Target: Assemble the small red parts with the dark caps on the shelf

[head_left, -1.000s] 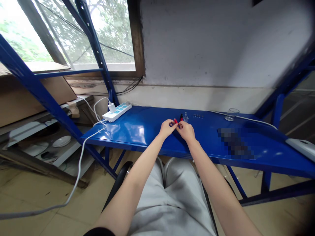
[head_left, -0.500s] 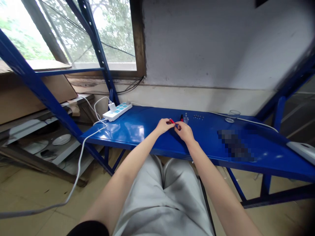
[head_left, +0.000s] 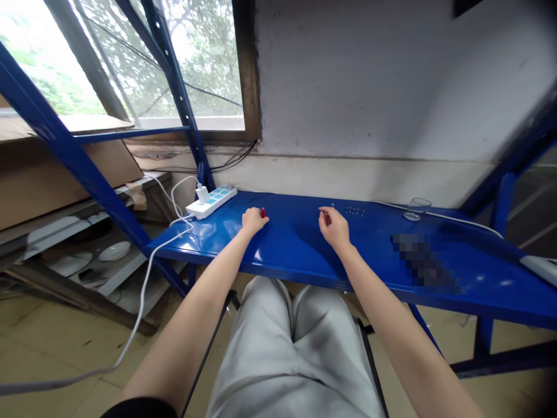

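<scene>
My left hand (head_left: 253,220) rests on the blue metal shelf (head_left: 296,249) with its fingers curled round a small red piece (head_left: 263,212). My right hand (head_left: 334,225) lies further right on the shelf, fingers pinched on a small dark piece with a red end (head_left: 326,217). Just beyond my right hand sit a small clear object (head_left: 333,205) and a row of several tiny dark parts (head_left: 353,210).
A white power strip (head_left: 212,201) with a plugged charger and white cable lies at the shelf's left back corner. A small glass dish (head_left: 416,208) and a white cord sit at the back right. A blurred patch (head_left: 424,264) covers something on the right. Blue rack uprights stand either side.
My hands were together at the shelf's middle on the red piece. They have parted: the left moved left with a red piece, the right stayed near the small parts.
</scene>
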Tool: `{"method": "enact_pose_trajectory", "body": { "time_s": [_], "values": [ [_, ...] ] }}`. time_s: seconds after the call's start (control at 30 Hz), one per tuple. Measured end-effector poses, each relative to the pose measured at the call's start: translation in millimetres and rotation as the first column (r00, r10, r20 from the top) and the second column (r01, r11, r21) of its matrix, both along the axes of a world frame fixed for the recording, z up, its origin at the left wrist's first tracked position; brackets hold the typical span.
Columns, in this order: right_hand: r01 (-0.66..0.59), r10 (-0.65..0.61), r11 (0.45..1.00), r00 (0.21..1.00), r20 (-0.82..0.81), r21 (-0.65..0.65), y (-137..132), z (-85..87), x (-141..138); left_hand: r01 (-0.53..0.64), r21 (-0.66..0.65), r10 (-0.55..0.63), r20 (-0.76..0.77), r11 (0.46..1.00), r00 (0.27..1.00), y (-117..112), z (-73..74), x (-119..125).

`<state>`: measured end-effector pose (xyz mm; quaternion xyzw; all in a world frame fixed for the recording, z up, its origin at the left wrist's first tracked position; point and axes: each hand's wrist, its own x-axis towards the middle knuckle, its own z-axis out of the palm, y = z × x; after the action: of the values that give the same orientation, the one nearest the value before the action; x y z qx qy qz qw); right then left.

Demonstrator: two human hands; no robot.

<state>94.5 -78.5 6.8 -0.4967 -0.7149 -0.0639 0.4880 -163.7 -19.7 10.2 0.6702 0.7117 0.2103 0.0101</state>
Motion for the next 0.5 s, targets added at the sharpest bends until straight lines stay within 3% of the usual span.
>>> {"method": "enact_pose_trajectory", "body": {
  "time_s": [0.1, 0.23, 0.4, 0.5],
  "values": [
    [0.070, -0.066, 0.995, 0.997, -0.051, 0.078, 10, 2.5, 8, -0.013, 0.003, 0.013, -0.031, 1.000, 0.999, -3, -2.4, 1],
    [0.149, -0.140, 0.985, 0.984, -0.110, 0.082, 16, -3.4, 20, -0.020, 0.023, 0.021, -0.035, 1.000, 0.999, -2, -6.3, 2],
    [0.274, -0.275, 0.961, 0.954, -0.116, -0.029, 11, -6.6, 29, -0.063, 0.028, 0.063, -0.008, 0.998, 0.998, 2, -11.4, 3],
    [0.362, -0.376, 0.919, 0.924, -0.072, -0.155, 7, -5.5, 32, -0.082, 0.032, 0.082, 0.002, 0.996, 0.997, 3, -12.3, 5]
  ]
}}
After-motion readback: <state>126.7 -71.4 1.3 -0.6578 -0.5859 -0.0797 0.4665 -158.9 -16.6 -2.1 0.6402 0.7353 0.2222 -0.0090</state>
